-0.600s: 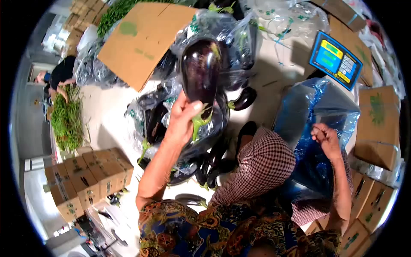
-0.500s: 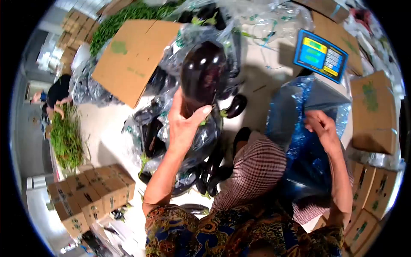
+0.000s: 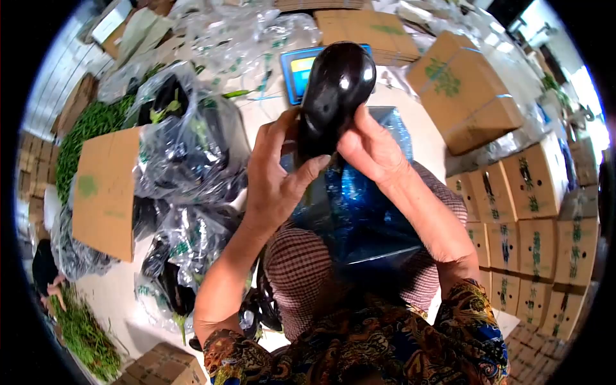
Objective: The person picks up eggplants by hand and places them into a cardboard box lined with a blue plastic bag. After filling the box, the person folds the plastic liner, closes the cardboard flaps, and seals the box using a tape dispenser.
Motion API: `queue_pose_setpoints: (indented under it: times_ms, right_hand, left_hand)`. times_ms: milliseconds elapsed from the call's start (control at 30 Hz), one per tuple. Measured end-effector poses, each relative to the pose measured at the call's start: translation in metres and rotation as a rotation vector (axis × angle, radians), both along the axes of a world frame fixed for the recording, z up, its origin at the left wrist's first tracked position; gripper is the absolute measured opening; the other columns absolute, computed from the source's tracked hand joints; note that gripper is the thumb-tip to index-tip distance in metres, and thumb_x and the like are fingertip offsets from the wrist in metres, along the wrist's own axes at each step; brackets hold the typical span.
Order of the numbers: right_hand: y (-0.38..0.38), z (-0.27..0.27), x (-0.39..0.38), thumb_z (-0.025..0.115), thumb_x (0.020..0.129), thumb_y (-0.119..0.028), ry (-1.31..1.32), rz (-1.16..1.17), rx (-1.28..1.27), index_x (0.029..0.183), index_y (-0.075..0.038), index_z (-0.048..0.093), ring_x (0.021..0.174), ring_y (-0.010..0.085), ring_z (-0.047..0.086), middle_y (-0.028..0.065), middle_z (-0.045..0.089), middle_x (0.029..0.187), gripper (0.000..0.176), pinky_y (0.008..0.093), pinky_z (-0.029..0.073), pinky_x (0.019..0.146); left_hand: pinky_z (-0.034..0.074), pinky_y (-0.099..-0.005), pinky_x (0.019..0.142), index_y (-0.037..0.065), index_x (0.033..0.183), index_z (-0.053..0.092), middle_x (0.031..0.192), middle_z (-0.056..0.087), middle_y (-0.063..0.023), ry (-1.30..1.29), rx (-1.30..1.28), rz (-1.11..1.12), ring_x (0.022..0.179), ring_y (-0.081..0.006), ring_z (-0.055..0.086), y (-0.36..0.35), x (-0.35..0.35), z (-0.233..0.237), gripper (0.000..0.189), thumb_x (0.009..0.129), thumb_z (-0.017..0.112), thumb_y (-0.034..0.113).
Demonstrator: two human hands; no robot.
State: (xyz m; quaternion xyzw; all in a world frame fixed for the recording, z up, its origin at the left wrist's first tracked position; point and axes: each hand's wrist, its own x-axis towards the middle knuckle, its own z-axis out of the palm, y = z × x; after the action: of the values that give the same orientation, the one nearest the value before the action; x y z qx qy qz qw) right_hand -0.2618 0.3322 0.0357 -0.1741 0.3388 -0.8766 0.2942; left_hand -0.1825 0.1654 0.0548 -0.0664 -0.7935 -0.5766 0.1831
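A large, glossy dark eggplant [image 3: 335,90] is held up in front of me between both hands. My left hand [image 3: 277,168] grips its lower left side, thumb across the bottom. On the other side, my right hand [image 3: 377,149] presses against its lower right, its fingertips partly hidden behind it. Below the hands a blue plastic bag [image 3: 369,208] stands open between my knees. Behind the eggplant is a scale with a blue display panel [image 3: 296,72], partly covered by it. To the left lie clear plastic bags [image 3: 192,151] of more eggplants.
A cardboard sheet [image 3: 106,192] leans on the bags at left. Green peppers or beans [image 3: 83,151] lie heaped beyond it. Stacked cartons [image 3: 536,237] stand at right, with a strapped carton [image 3: 462,90] behind. Another person's arm [image 3: 56,285] shows at far left.
My view has turned right. The eggplant, in my left hand alone before, has moved over toward the blue bag, and my right hand has come up from the bag onto it.
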Motion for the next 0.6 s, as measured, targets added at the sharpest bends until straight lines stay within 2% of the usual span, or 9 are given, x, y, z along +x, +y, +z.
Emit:
queue_pose_setpoints:
  times_ms: [67,100,167,200,333,567,600]
  right_hand:
    - [0.023,-0.002,-0.005,0.057,0.089,-0.048,-0.154,-0.092,-0.052,0.131,-0.006,0.048,0.112,0.0261,0.058,0.0121,0.059,0.123,0.060,0.0425,0.045,0.100]
    - [0.030,-0.002,-0.007,0.055,0.090,-0.049,-0.197,-0.085,-0.104,0.132,-0.005,0.047,0.113,0.0287,0.058,0.0145,0.058,0.124,0.061,0.0441,0.045,0.100]
    - [0.047,0.003,-0.001,0.052,0.093,-0.045,-0.195,-0.062,-0.108,0.131,-0.005,0.047,0.111,0.0278,0.059,0.0137,0.060,0.122,0.056,0.0432,0.047,0.098]
    - [0.053,0.000,-0.001,0.047,0.094,-0.050,-0.189,-0.086,-0.083,0.133,-0.002,0.045,0.113,0.0336,0.058,0.0188,0.059,0.122,0.062,0.0470,0.048,0.097]
    - [0.072,-0.004,0.007,0.043,0.095,-0.053,-0.264,-0.050,-0.107,0.137,0.000,0.039,0.116,0.0393,0.056,0.0280,0.055,0.122,0.068,0.0464,0.050,0.096]
    - [0.080,-0.011,0.017,0.039,0.093,-0.058,-0.264,-0.016,-0.081,0.138,0.000,0.039,0.114,0.0403,0.056,0.0300,0.054,0.124,0.073,0.0460,0.051,0.095]
    - [0.080,-0.010,0.018,0.040,0.093,-0.058,-0.295,-0.001,-0.094,0.138,-0.001,0.040,0.113,0.0395,0.057,0.0287,0.055,0.123,0.072,0.0455,0.050,0.095]
  left_hand:
    - [0.049,-0.0311,0.089,0.000,0.130,0.050,0.110,0.063,-0.0120,-0.121,0.269,-0.208,0.100,-0.0196,0.064,0.012,-0.004,0.007,0.056,0.083,0.072,0.020]
    - [0.049,-0.0309,0.088,0.000,0.130,0.050,0.109,0.064,-0.0114,-0.153,0.289,-0.266,0.100,-0.0186,0.064,0.017,-0.005,0.005,0.054,0.084,0.071,0.019]
    - [0.050,-0.0303,0.088,-0.001,0.128,0.051,0.106,0.066,-0.0103,-0.217,0.328,-0.372,0.099,-0.0167,0.064,0.020,-0.007,0.000,0.049,0.086,0.069,0.018]
    - [0.050,-0.0299,0.086,0.000,0.126,0.054,0.102,0.067,-0.0090,-0.243,0.320,-0.372,0.096,-0.0152,0.064,0.022,-0.006,-0.007,0.043,0.088,0.067,0.016]
    - [0.050,-0.0269,0.084,0.001,0.119,0.059,0.096,0.068,-0.0063,-0.334,0.344,-0.423,0.092,-0.0130,0.064,0.024,-0.003,-0.028,0.032,0.090,0.065,0.013]
    - [0.051,-0.0265,0.081,0.002,0.119,0.060,0.094,0.067,-0.0060,-0.436,0.386,-0.400,0.087,-0.0128,0.064,0.018,0.000,-0.033,0.033,0.088,0.066,0.012]
    - [0.051,-0.0267,0.080,0.003,0.120,0.060,0.094,0.067,-0.0061,-0.380,0.356,-0.395,0.086,-0.0127,0.064,0.019,0.001,-0.033,0.034,0.088,0.066,0.012]
